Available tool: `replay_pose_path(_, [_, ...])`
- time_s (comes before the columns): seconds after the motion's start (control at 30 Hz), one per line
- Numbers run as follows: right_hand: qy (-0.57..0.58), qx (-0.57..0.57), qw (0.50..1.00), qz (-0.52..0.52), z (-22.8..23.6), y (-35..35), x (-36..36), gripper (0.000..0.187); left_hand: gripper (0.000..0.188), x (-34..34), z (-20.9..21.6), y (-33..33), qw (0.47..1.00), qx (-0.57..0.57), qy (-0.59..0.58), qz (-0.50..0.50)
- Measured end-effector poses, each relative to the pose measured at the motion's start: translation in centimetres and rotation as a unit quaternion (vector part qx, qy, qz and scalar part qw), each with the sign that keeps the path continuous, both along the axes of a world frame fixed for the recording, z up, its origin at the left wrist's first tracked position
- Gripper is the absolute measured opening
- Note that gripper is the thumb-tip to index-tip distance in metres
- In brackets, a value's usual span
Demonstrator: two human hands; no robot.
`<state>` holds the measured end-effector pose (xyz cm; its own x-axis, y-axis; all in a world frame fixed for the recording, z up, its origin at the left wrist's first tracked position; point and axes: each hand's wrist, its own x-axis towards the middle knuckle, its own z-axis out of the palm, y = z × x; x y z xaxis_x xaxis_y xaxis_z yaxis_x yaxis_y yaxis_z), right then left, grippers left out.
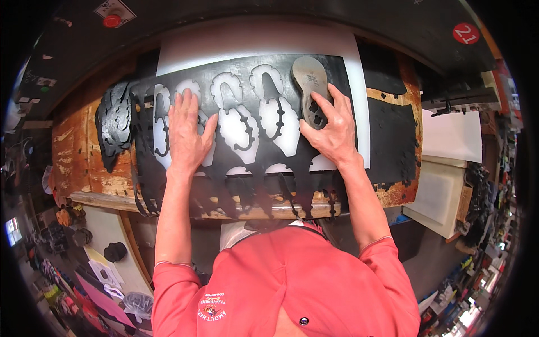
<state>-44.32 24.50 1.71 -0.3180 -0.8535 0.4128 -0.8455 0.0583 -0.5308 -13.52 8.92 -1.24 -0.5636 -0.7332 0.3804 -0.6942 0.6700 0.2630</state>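
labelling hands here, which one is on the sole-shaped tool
The right hand grips the tool; the left hand lies flat on the black sheet.

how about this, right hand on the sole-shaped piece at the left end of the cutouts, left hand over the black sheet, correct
No: the sole-shaped piece is at the right end of the cutouts, not the left, as the head view shows. The right hand is on it, and the left hand is over the black sheet.

My right hand covers part of the sole-shaped tool — my left hand, some of the black sheet — and the lower edge crops my shirt.
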Motion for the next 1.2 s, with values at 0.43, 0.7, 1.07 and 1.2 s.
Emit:
replay_pose_path(0.43, [-0.039, -0.02, 0.997, 0.061, -0.3, 6.0, -1.3, 0.074, 0.017, 2.5, 6.1, 11.4, 0.954, 0.178, 0.216, -0.103])
replay_pose_path(0.7, [-0.117, -0.065, 0.99, 0.043, -1.5, 5.7, -2.6, 0.063, 0.022, -0.9, 0.1, 18.1, 0.97, 0.009, 0.194, -0.146])
replay_pose_path(1.07, [-0.13, -0.244, 0.961, 0.028, 8.1, 3.5, -0.4, 0.012, 0.019, -1.0, -0.2, 18.3, 0.973, 0.008, 0.213, -0.092])
replay_pose_path(1.2, [-0.099, -0.179, 0.979, 0.011, 5.9, 7.7, 1.7, 0.014, 0.019, -0.7, -0.5, 18.4, 0.971, 0.001, 0.227, -0.074])
